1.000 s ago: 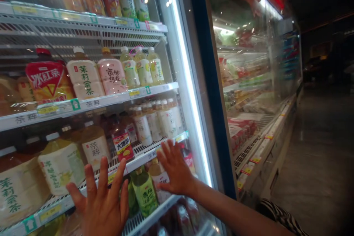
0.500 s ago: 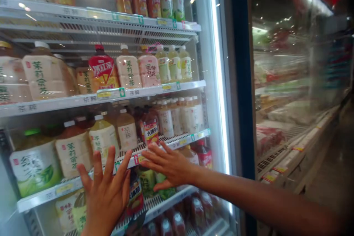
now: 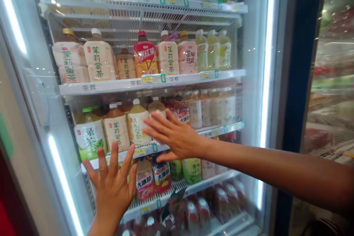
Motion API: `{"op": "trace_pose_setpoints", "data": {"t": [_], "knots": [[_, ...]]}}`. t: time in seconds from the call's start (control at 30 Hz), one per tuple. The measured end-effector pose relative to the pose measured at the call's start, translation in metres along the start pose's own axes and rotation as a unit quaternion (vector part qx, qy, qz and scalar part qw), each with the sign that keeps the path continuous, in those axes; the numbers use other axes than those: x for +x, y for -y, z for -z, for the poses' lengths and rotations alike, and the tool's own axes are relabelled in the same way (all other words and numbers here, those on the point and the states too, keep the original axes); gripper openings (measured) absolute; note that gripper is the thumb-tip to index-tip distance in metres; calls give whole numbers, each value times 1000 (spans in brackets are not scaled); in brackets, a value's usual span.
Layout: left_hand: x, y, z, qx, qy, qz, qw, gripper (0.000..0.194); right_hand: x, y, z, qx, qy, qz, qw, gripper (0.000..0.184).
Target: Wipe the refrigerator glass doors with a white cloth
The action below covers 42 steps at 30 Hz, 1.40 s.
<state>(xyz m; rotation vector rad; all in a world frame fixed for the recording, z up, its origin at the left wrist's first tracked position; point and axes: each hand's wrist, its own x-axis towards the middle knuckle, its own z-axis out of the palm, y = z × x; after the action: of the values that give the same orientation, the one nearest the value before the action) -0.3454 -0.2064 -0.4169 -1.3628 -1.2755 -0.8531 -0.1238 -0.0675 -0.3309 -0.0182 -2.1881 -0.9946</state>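
My left hand [image 3: 114,182] is raised at the lower left with its fingers spread, holding nothing. From the right edge my right arm reaches across, and my right hand [image 3: 178,137] is stretched out flat, also with nothing in it. Both are in front of a lit drinks cooler full of bottles; whether either touches its glass, I cannot tell. Nearest my left hand are a green tea bottle [image 3: 90,134] and a bottle with a pink label [image 3: 145,180]. My right hand partly covers a pale-labelled bottle [image 3: 156,107] beside a yellowish drink bottle [image 3: 138,123].
Higher up, a shelf [image 3: 110,84] carries large tea bottles, among them a red-labelled one [image 3: 146,53]. Dark bottles [image 3: 203,206] stand at the bottom. Light strips [image 3: 267,62] run down the cooler's sides. Further right is another display case [image 3: 329,99] with blurred goods.
My view has swung left, so the cooler's left side now shows. My right hand has moved up over the shelf of bottles, while my left hand stays low with fingers spread.
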Motion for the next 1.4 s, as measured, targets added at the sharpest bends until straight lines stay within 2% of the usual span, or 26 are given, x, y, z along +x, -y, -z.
{"op": "trace_pose_setpoints", "data": {"t": [0.07,0.1,0.13,0.23,0.3,0.47,0.53,0.6,0.67,0.7,0.77,0.83,0.9,0.93,1.03,1.1,1.17,1.23,1.3,1.33,1.4], "knots": [[-7,9,3,4,3,10,1000,78,17,6,-2,15,-3,-54,998,98],[-10,13,5,6,5,14,1000,78,20,15,-5,17,10,-47,999,99],[-13,17,7,8,7,15,1000,78,19,26,-9,13,35,-18,999,98],[-22,29,15,18,22,1,1000,80,13,62,-18,-15,118,125,985,86],[-25,36,21,26,33,-3,999,81,18,72,-18,-27,130,160,978,82],[-29,47,32,46,37,7,998,80,41,68,-16,-16,56,16,998,95],[-31,50,35,54,43,5,998,80,30,78,-23,3,75,45,996,90],[-34,51,38,58,52,8,997,79,12,88,-29,15,112,123,986,82],[-35,50,42,58,61,8,996,80,-4,85,-30,10,122,169,978,81],[-35,49,43,59,63,6,996,80,-7,76,-28,1,108,161,981,83],[-34,45,45,60,64,-1,996,81,-10,51,-22,-28,50,87,995,89],[-31,38,44,58,66,-5,996,82,-15,30,-18,-59,-15,-8,998,97],[-29,26,38,45,68,-11,997,83,-33,27,-21,-76,-34,-30,996,102],[-27,19,33,34,68,-17,997,83,-47,33,-26,-78,-22,-4,997,102],[-26,-11,16,-5,74,-37,997,81,-94,57,-40,-71,39,138,987,98],[-25,-31,5,-25,81,-46,995,79,-114,57,-42,-69,56,180,980,93],[-22,-49,-5,-40,83,-57,994,77,-121,39,-35,-75,37,135,987,90],[-17,-64,-13,-51,82,-66,993,75,-123,14,-25,-81,-4,23,996,93],[-9,-77,-21,-58,77,-71,993,74,-134,1,-19,-77,-35,-71,994,97],[-4,-84,-24,-61,74,-74,993,74,-145,1,-19,-70,-40,-81,993,97],[5,-99,-31,-67,71,-86,991,74,-173,8,-24,-52,-31,-30,998,91]]}}
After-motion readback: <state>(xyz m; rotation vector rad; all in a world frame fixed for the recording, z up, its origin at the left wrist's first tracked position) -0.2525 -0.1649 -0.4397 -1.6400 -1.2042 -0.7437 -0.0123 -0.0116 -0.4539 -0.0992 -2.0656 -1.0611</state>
